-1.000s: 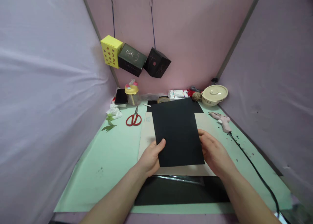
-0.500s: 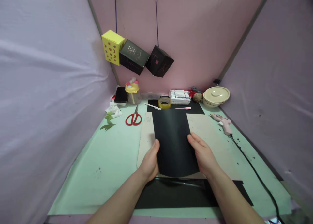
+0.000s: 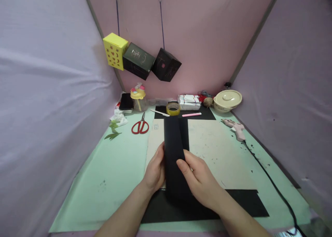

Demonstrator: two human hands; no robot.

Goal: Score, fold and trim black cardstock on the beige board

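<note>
A sheet of black card (image 3: 174, 154) is held upright between both hands, above a pale board (image 3: 215, 154). It is curved over on itself, so a narrow front panel shows with a darker strip behind it at the right. My left hand (image 3: 155, 169) grips its left edge, fingers partly hidden behind the card. My right hand (image 3: 199, 174) pinches the right side, thumb on the front panel and fingers at the back. Below the hands lies another black sheet (image 3: 243, 203) along the near side of the table.
Red-handled scissors (image 3: 140, 127) lie left of the board. Behind it are a tape roll (image 3: 173, 108), a pink pen (image 3: 191, 114) and a pack of white markers (image 3: 189, 102). A glue gun (image 3: 235, 128) with a black cord rests at the right. Black boxes (image 3: 138, 61) hang above.
The black card has gone from nearly flat and wide to bent over and narrow. My right hand has moved left, bringing the card's right side towards my left hand.
</note>
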